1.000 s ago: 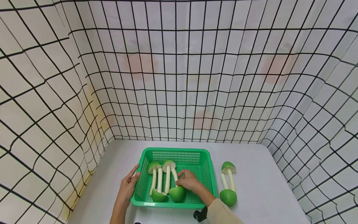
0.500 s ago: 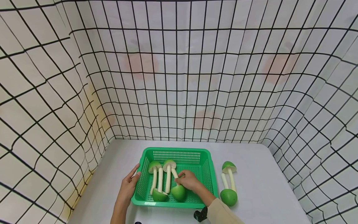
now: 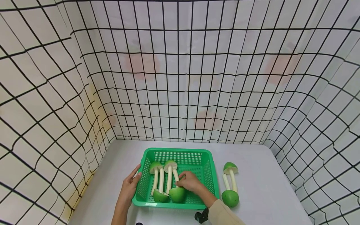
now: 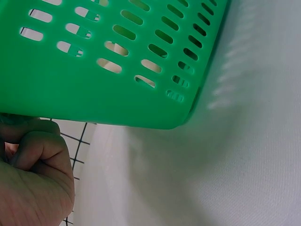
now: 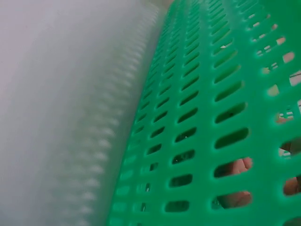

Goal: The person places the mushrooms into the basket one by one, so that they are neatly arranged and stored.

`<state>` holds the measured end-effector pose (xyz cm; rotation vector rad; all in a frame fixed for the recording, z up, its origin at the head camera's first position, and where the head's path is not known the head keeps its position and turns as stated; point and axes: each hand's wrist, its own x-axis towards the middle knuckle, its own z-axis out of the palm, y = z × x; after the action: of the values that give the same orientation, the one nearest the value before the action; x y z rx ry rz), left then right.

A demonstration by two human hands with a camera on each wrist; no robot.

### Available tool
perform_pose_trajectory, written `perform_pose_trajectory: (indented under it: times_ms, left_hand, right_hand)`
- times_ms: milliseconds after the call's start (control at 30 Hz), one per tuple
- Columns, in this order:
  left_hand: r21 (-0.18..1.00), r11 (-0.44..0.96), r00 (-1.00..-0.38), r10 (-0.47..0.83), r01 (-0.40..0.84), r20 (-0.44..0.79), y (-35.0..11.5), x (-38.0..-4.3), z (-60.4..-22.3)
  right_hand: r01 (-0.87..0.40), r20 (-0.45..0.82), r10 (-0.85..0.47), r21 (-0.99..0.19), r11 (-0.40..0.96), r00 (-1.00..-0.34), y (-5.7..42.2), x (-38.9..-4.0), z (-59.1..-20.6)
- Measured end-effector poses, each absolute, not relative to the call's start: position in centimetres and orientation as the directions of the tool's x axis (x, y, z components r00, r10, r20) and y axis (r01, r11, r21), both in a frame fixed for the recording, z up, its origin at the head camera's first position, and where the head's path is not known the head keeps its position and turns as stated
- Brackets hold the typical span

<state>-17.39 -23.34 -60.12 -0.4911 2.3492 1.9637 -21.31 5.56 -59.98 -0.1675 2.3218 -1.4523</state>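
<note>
Head view, person across from me: right hand (image 3: pixel 190 182) pinching the stem of a green-capped mushroom (image 3: pixel 177 195), which sits inside the green basket (image 3: pixel 168 205), cap toward the person, beside three other mushrooms (image 3: pixel 169 181). Left hand (image 3: pixel 129 187) grips the basket's left side at the rim. Two more mushrooms (image 3: pixel 230 198) lie on the white table (image 3: pixel 264 190), just right of the basket.
</note>
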Motion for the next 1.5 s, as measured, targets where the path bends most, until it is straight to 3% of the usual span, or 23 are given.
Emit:
perform_pose_trajectory:
  times_ms: [633,1200,1500]
  left_hand:
    - [0.955,0.138,-0.95,-0.21,-0.262,-0.23,-23.42,-17.22,-59.95]
    - [0.952,0.132,-0.945,-0.221,-0.274,-0.242,-23.38,-17.44,-60.39]
    - [0.957,0.118,-0.949,-0.209,-0.264,-0.235,-23.43,-17.35,-60.12]
  right_hand:
    - [0.119,-0.288,-0.271,-0.856,0.503,-0.919,5.47,-21.57,-60.56]
    - [0.106,-0.285,-0.36,-0.89,0.443,-0.888,5.61,-21.33,-60.59]
    - [0.1,-0.295,-0.341,-0.867,0.488,-0.892,5.29,-21.35,-60.35]
